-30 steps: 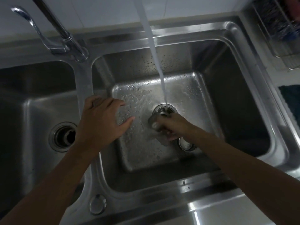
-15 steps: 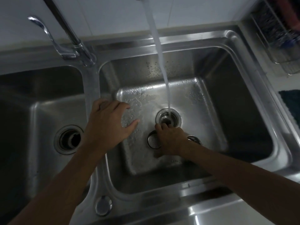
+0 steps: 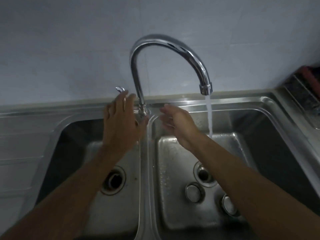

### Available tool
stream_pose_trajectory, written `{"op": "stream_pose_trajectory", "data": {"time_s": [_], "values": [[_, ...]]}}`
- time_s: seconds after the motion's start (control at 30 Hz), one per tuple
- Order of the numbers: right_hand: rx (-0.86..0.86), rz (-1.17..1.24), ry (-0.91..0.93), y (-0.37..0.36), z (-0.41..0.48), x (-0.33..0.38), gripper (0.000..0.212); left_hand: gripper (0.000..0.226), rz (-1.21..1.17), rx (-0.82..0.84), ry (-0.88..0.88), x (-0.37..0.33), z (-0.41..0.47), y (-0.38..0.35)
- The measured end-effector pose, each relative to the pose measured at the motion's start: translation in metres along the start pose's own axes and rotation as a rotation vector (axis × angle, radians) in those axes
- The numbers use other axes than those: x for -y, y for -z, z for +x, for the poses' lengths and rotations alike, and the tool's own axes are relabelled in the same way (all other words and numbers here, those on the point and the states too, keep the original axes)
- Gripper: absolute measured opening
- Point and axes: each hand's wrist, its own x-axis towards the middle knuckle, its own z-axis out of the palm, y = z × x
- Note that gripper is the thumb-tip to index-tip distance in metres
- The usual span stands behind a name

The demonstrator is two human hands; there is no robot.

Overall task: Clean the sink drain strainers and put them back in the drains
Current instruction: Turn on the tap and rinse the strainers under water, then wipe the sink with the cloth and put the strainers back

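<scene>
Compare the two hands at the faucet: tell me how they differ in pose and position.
The left hand reaches higher, its fingertips at the faucet handle; the right hand hovers lower, touching nothing. The left hand is over the divider and left basin; the right hand is over the right basin, beside the water stream. Both are open and empty.

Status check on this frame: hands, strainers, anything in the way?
Left hand open, reaching the faucet handle; right hand open, empty. Two strainers loose on the right basin floor, both drains open. Water running; nothing blocking.
</scene>
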Motion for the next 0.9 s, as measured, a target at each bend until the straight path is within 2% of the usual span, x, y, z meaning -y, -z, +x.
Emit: {"op": "stream_pose_trajectory", "data": {"time_s": [0.1, 0.27, 0.33, 0.43, 0.5, 0.67, 0.9], "values": [[-0.010, 0.211, -0.046, -0.026, 0.007, 0.021, 0.019, 0.071, 0.073, 0.024, -0.040, 0.026, 0.035, 0.015], [-0.031, 0.356, -0.096, -0.053, 0.016, 0.026, 0.043, 0.071, 0.169, 0.148, -0.073, 0.047, 0.076, 0.014], [-0.046, 0.378, -0.100, -0.060, 0.018, 0.021, 0.043, 0.069, 0.193, 0.227, -0.092, 0.050, 0.082, 0.008], [-0.070, 0.434, -0.100, -0.065, 0.019, 0.014, 0.030, 0.062, 0.231, 0.287, -0.123, 0.049, 0.086, 0.003], [-0.084, 0.450, -0.086, -0.066, 0.018, 0.010, 0.032, 0.058, 0.240, 0.248, -0.134, 0.045, 0.085, 0.007], [-0.127, 0.498, -0.075, -0.072, 0.015, 0.009, 0.038, 0.050, 0.055, 0.095, -0.142, 0.015, 0.043, 0.018], [-0.109, 0.507, -0.068, -0.073, 0.014, 0.007, 0.033, 0.050, 0.108, 0.101, -0.095, 0.004, 0.042, 0.014]]}}
